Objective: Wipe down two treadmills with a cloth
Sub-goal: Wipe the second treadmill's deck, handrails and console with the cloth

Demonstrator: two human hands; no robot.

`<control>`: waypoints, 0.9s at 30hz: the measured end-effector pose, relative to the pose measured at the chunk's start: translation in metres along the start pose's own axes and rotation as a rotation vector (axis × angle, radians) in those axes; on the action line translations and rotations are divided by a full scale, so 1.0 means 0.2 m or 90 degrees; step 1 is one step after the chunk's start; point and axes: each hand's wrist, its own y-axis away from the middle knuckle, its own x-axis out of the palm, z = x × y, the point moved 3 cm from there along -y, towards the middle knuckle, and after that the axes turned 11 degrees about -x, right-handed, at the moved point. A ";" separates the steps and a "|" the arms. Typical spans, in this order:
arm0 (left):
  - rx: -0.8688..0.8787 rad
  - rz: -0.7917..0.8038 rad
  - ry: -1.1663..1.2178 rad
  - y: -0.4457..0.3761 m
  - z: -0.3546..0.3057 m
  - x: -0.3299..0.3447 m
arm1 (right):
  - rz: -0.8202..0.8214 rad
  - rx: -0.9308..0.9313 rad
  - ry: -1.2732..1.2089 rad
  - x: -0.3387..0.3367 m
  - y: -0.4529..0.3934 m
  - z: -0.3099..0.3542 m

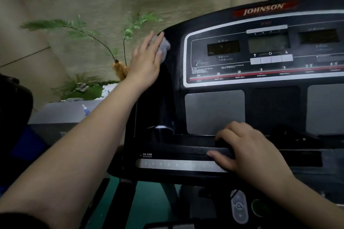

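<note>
A black treadmill console (214, 109) with grey panels and dark displays fills the right of the head view. My left hand (146, 62) presses a small grey cloth (164, 47) flat against the console's upper left edge; most of the cloth is hidden under my fingers. My right hand (247, 149) rests on the black ledge at the console's lower front, fingers curled over it, thumb lying above the silver key strip (178, 165). It holds nothing loose.
A beige wall with a potted fern (115, 42) stands behind to the left. A grey surface (61, 113) with a small bottle (85, 109) lies left of the console. Below are the treadmill's uprights and a green floor (147, 202).
</note>
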 end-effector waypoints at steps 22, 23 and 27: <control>-0.042 -0.012 0.260 0.59 -0.17 -0.10 | -0.018 -0.002 0.001 0.02 0.01 -0.02; -0.094 -0.081 0.281 0.51 -0.16 -0.15 | -0.018 -0.003 0.002 0.02 0.01 -0.02; -0.089 -0.133 0.165 0.21 -0.16 -0.14 | -0.024 -0.002 -0.003 0.02 0.01 -0.02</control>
